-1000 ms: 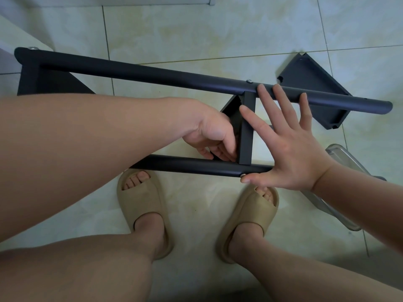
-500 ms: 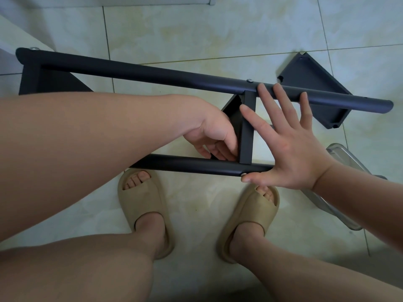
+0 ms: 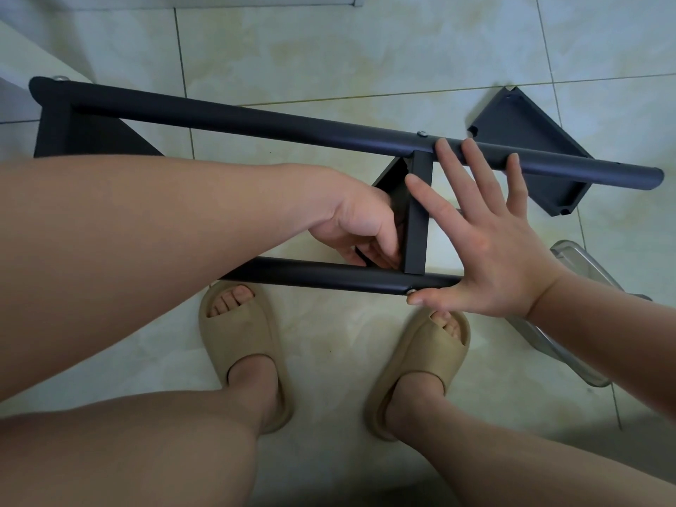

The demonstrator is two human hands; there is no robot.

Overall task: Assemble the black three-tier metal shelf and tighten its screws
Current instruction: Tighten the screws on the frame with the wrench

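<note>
A: How is the shelf [image 3: 153, 109] lying, and why like that?

B: It is lying on its side on the tiled floor [image 3: 329, 49], just ahead of the person's sandals [image 3: 234, 342]; I am guessing this is bringing the joints within reach; the far pole [image 3: 311, 128] is running left to right, the near pole [image 3: 311, 277] is sitting closer to the feet, one tier [image 3: 84, 137] is sitting at the left end, the middle tier [image 3: 416, 221] is bridging both poles, and a third tier [image 3: 526, 137] is lying loose on the tiles beyond the far pole.

A: And what are the hands doing?

B: The right hand [image 3: 490, 247] is spreading flat, holding nothing; its straight fingers [image 3: 451, 155] are resting on the far pole just right of the middle tier, while its thumb is pressing the near pole; it is probably bracing the two poles so the joint is not shifting. The left hand [image 3: 360, 221] is reaching into the corner where the middle tier is meeting the near pole; its fingers are curling inward, touching the tier's inner side, but I cannot tell whether they are pinching anything.

A: And the screws?

B: One screw [image 3: 412, 291] is showing on the near pole, right at the thumb tip; another [image 3: 423, 133] is sitting on the far pole, just left of the fingertips.
</note>
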